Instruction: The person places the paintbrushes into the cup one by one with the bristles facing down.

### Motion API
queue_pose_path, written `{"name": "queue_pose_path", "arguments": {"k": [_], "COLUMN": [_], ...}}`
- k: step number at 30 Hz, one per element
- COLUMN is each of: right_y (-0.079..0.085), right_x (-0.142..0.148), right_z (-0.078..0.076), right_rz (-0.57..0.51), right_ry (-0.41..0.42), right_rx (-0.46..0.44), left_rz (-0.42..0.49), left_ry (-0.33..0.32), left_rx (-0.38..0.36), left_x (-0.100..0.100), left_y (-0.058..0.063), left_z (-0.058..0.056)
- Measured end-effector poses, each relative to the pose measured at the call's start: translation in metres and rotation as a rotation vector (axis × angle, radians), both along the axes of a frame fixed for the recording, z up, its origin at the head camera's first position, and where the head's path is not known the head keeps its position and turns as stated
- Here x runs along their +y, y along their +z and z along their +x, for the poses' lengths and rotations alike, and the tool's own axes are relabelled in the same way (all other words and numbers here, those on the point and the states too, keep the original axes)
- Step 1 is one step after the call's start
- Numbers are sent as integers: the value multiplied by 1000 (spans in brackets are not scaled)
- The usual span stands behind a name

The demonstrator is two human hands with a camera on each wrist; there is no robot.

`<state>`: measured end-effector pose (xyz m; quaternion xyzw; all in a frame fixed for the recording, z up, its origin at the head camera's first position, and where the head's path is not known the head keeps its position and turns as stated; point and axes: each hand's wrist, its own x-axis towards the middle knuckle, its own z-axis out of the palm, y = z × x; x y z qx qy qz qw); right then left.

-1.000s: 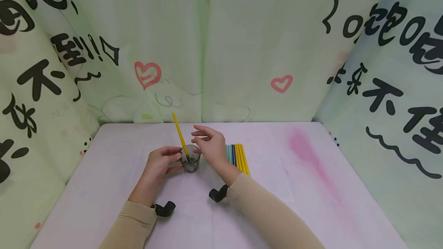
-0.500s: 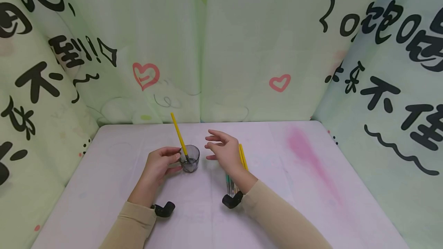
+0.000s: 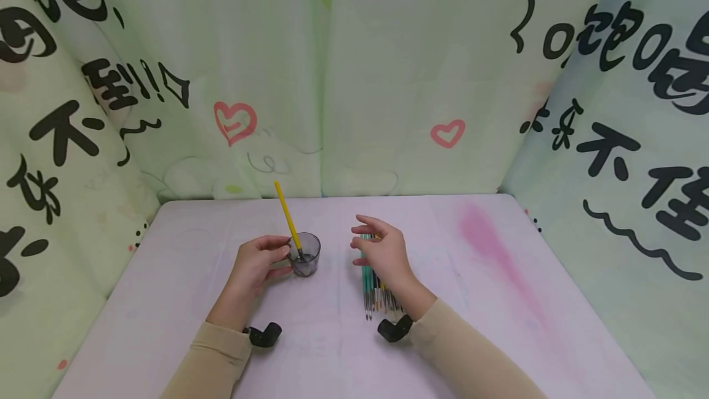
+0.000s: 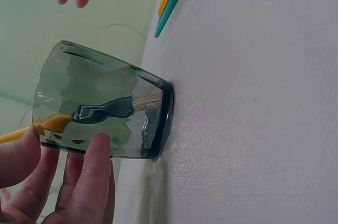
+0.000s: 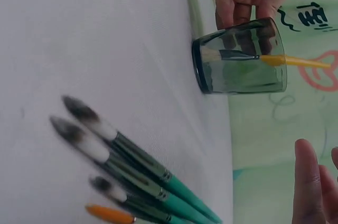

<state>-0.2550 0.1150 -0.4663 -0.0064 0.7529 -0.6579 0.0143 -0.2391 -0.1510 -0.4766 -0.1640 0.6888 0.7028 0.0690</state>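
A yellow-handled paintbrush (image 3: 286,214) leans in a clear grey glass cup (image 3: 311,254), bristles down near the base in the left wrist view. My left hand (image 3: 257,263) holds the cup from its left side, thumb and fingers around the wall. To the right, my right hand (image 3: 386,254) hovers over a row of paintbrushes (image 3: 368,291), fingers loosely bent and holding nothing. It hides most of their handles. In the right wrist view, teal-handled paintbrushes (image 5: 185,192) with dark-tipped bristles lie beside an orange tip (image 5: 108,213).
Pale pink cloth covers the table (image 3: 332,350), with a darker pink streak (image 3: 487,239) at the right. Printed curtains (image 3: 382,79) with hearts and black lettering stand behind and on both sides. A black wrist device (image 3: 264,335) sits at each cuff.
My right hand has moved away from the cup to the right and now stands over the row of paintbrushes. The left hand, the cup and its brush have stayed in place.
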Motion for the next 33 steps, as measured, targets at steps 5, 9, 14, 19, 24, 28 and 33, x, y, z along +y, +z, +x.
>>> {"name": "queue_pose_path", "arguments": {"k": [5,9,14,19,24,28,33], "right_y": [-3,-4,-3,-4,-9,-12,-15], "right_x": [14,25,37,50,63,71,75], "right_z": [2,4,5,5,3,2,0], "right_rz": [16,61,138,275,370,411,451], "right_ry": [-24,-50,-92,-125,-123,-111,-100], "right_rx": [-25,-50,-78,-100,-124,-135,-180], "left_rz": [0,1,7,22,22,16,-4], "left_ry": [1,2,7,3,2,3,5], "left_rx": [-4,-7,-11,-4,-5,-7,-7], "left_x": [0,0,-1,-1,0,0,0], "left_y": [-1,-1,-2,-3,-4,-3,-2], "left_z": [0,0,-1,-1,-2,-2,-2]}}
